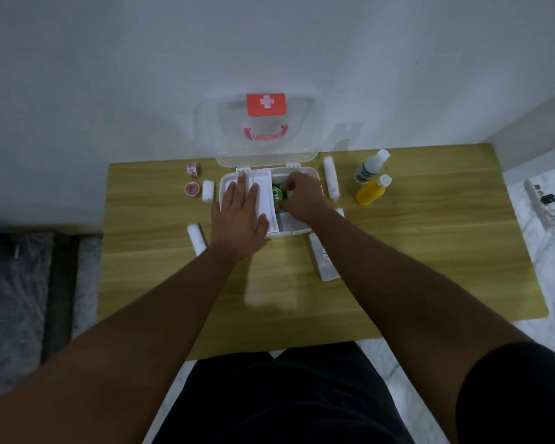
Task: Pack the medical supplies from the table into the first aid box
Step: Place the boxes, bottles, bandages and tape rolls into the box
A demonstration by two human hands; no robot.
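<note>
The left hand (241,216) lies flat and spread, fingers apart, palm down on the white tray insert (263,200) in the left part of the box (314,181); it grips nothing. The right hand (302,195) reaches into the right compartment with its fingers curled together around a green item (277,195), thumb and fingertips touching it; the hand hides most of the item, so what it is cannot be told.

The box is white, sits near the middle of the bench's (269,283) far edge, and stands open, its clear lid (266,133) upright against the wall, with a red cross label and a red handle.

Left of the box, toward the far-left corner, are two small tape rolls (193,179) and a short white bandage roll (208,191) just beside the box wall. A longer white roll (196,238) lies near the box's near-left corner. Right of the box lies another white roll (330,181), and farther right, toward the far-right corner, a white bottle (370,166) and a yellow bottle (372,190) lie close together, tilted. A flat white packet (322,261) lies on the bench just under the right forearm, near the box's near-right corner.
</note>
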